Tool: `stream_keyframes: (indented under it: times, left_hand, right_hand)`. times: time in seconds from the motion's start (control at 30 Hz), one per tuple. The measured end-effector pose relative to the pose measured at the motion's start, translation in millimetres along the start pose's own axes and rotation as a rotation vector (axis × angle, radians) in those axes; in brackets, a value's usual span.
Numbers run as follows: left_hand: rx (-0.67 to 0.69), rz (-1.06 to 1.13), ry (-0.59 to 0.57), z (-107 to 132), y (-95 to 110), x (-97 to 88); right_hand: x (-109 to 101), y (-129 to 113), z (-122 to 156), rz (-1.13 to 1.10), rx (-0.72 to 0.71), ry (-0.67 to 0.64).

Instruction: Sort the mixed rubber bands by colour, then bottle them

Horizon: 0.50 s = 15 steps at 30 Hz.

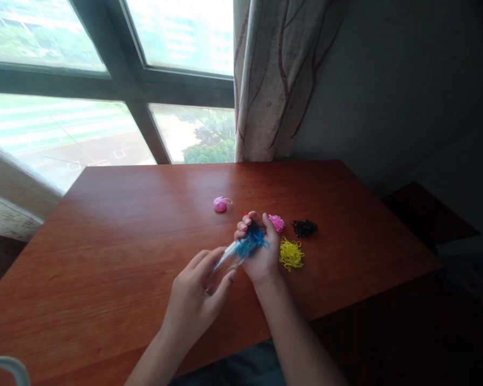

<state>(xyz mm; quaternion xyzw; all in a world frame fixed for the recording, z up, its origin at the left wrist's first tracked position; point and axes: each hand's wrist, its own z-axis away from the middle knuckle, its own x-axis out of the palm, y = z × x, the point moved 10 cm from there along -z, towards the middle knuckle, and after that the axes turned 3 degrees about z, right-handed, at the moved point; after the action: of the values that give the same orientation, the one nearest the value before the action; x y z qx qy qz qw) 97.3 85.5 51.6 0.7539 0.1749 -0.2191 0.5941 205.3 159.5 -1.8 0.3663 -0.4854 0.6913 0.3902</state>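
Note:
My left hand [195,297] is closed round a small clear bottle [224,264], tilted with its mouth toward my right hand. My right hand [260,249] is cupped, palm up, around a clump of blue rubber bands [250,242] at the bottle's mouth. Both hands hover over the near middle of a reddish wooden table [124,241]. Beside my right hand lie little heaps of pink bands [277,222], yellow bands [291,254] and black bands [304,228]. A bit of red shows behind my right fingers.
A pink round cap with a loop [221,204] lies on the table beyond my hands. A window [104,80] and a patterned curtain [277,80] stand behind the table. A dark wall and a low dark surface [426,214] are to the right.

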Motion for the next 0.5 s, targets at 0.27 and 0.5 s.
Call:
stream_keyframes:
  times: [0.27, 0.5]
  left_hand:
    - [0.006, 0.029, -0.019, 2, -5, 0.9]
    - [-0.016, 0.071, -0.109, 2, -12, -1.6]
  right_hand:
    - [-10, 6, -3, -0.169, 0.076, 0.056]
    - [-9, -2, -5, -0.184, 0.067, 0.024]
